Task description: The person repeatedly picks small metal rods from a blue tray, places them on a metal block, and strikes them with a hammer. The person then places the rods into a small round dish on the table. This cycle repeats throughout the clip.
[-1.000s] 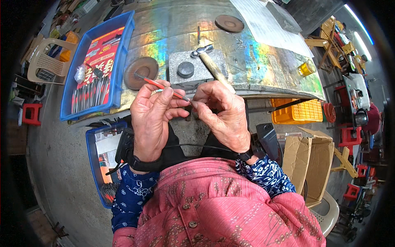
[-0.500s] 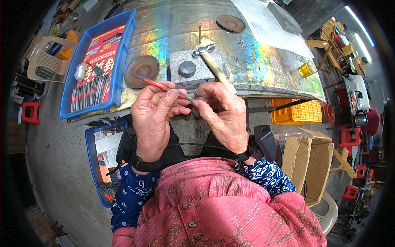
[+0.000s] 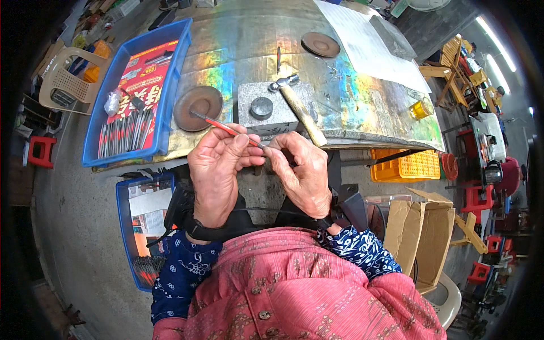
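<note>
"Left hand (image 3: pixel 218 170) first: how was it set?"

"Nearly closed. Its thumb pressed the red tool (image 3: pixel 224 127) against curled fingers, and the tool's far end stuck out toward the brown disc (image 3: pixel 186 103)."

"And the right hand (image 3: pixel 300 178)?"

"Thumb and forefinger pinched on the tool's near end, the other fingers loosely bent. Whether some small part sat between them as well, I couldn't tell."

"Where was the tool, exactly?"

"Held up between both hands, at the front edge of the table (image 3: pixel 243 45). Beyond it stood the stone block (image 3: pixel 246 99), with the black puck (image 3: pixel 261 107) on top and the hammer (image 3: pixel 300 113) at its right side. Neither hand touched those."

"How far along did it look?"

"Partway, I'd judge: that one was in hand, not yet laid down. Tools like it (image 3: pixel 126 133) lay side by side in the blue tray (image 3: pixel 173 79), and more were bunched in the crate (image 3: pixel 129 238) below."

"Finished or waiting?"

"The view didn't settle that. Fingertips hid the near end, so what was left on it I couldn't say."
</note>
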{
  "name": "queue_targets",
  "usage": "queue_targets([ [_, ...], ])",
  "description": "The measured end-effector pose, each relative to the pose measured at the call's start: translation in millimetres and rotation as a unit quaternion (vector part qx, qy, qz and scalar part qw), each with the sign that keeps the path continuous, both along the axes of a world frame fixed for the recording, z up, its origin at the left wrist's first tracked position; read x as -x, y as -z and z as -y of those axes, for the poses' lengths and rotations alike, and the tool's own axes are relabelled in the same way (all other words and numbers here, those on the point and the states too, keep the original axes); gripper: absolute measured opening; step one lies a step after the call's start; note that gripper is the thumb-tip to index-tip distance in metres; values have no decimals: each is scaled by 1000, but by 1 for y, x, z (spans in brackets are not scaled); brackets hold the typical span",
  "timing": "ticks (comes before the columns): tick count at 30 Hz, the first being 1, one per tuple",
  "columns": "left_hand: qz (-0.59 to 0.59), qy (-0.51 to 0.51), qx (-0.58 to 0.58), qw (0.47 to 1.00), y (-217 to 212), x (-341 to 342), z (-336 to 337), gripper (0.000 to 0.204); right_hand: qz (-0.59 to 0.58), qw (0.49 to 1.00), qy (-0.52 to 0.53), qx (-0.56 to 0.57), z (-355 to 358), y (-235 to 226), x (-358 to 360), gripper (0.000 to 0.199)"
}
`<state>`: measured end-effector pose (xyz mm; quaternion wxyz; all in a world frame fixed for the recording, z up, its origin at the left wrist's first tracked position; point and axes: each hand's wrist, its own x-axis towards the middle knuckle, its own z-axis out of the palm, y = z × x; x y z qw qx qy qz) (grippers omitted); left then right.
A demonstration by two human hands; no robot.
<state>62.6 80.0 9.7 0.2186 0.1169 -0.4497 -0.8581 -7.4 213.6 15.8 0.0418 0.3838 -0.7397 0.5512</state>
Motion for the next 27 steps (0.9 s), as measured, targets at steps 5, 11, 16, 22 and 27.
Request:
queue_targets([
  [5, -11, 3, 6, 1000, 6, 13, 5, 15, 4, 999, 35, -35, 7, 1, 7, 10],
  [11, -21, 29, 2, 999, 9, 29, 16, 16, -113, 991, 46, -54, 3, 0, 27, 10],
  [16, -3, -8, 85, 996, 8, 50, 29, 14, -228, 958, 126, -118, -12, 1, 48, 14],
  [22, -1, -51, 219, 974, 12, 70, 32, 10, -221, 933, 153, -241, -29, 7, 61, 28],
  [27, 14, -73, 272, 959, 16, 76, 30, 8, -161, 937, 150, -270, -29, 16, 59, 36],
])
